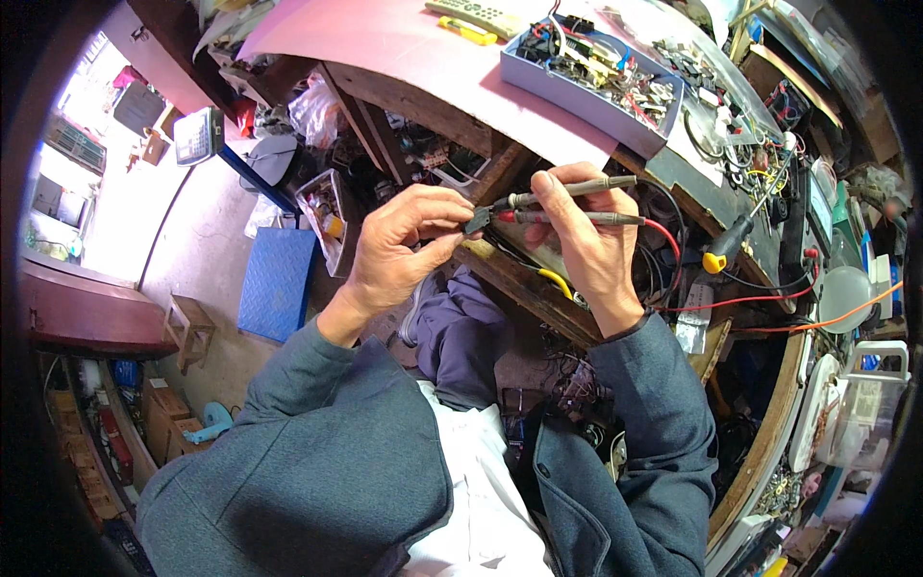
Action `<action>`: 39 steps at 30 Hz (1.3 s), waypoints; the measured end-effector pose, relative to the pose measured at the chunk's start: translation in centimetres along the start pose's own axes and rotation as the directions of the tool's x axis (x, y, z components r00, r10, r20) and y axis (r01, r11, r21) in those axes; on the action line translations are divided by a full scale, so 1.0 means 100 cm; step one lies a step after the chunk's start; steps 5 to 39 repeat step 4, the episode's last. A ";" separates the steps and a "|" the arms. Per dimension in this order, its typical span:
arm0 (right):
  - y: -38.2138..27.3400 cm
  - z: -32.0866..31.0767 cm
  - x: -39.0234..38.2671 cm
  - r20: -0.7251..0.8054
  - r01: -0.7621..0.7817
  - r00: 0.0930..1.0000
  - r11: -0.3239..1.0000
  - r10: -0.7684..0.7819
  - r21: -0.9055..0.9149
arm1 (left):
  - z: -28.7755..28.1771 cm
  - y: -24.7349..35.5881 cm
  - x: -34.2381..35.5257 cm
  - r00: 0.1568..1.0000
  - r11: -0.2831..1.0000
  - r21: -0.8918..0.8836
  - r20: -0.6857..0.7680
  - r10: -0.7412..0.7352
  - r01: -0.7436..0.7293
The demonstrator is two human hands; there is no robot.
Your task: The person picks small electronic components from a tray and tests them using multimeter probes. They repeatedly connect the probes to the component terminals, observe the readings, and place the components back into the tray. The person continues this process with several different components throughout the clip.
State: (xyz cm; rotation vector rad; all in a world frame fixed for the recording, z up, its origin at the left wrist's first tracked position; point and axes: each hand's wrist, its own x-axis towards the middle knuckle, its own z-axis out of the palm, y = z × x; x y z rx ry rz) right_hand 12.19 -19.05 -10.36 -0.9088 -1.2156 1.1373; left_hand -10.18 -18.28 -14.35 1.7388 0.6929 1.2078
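Note:
A small dark block-shaped part (476, 222) is pinched between the thumb and fingers of my left hand (399, 236). My right hand (586, 226) grips two test probes together, a black-tipped one (615, 183) above and a red-tipped one (617, 219) below. Both probe tips point left and reach the part; whether they touch its contacts is too small to tell. From the probes, a black lead (673, 207) and a red lead (670, 240) curve away to the right. My hands are in front of the bench edge, above my lap.
A blue box (577, 101) of loose parts sits on the pink-topped bench (385, 48), near a yellow cutter (468, 31) and a remote control (473, 13). A yellow-and-black screwdriver (731, 245) lies right. On the floor at left are a blue platform scale (279, 284) and wooden stool (189, 332).

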 end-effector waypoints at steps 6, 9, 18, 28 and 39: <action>0.001 0.001 0.000 -0.016 -0.009 1.000 1.000 0.009 -0.019 | 0.001 -0.002 -0.001 0.999 0.999 0.012 -0.004 -0.037 0.037; 0.001 0.001 0.000 -0.016 -0.009 1.000 1.000 0.009 -0.019 | 0.001 -0.002 -0.001 0.999 0.999 0.012 -0.004 -0.037 0.037; 0.001 0.001 0.000 -0.016 -0.009 1.000 1.000 0.009 -0.019 | 0.001 -0.002 -0.001 0.999 0.999 0.012 -0.004 -0.037 0.037; 0.001 0.001 0.000 -0.016 -0.009 1.000 1.000 0.009 -0.019 | 0.001 -0.002 -0.001 0.999 0.999 0.012 -0.004 -0.037 0.037; 0.001 0.001 0.000 -0.016 -0.009 1.000 1.000 0.009 -0.019 | 0.001 -0.002 -0.001 0.999 0.999 0.012 -0.004 -0.037 0.037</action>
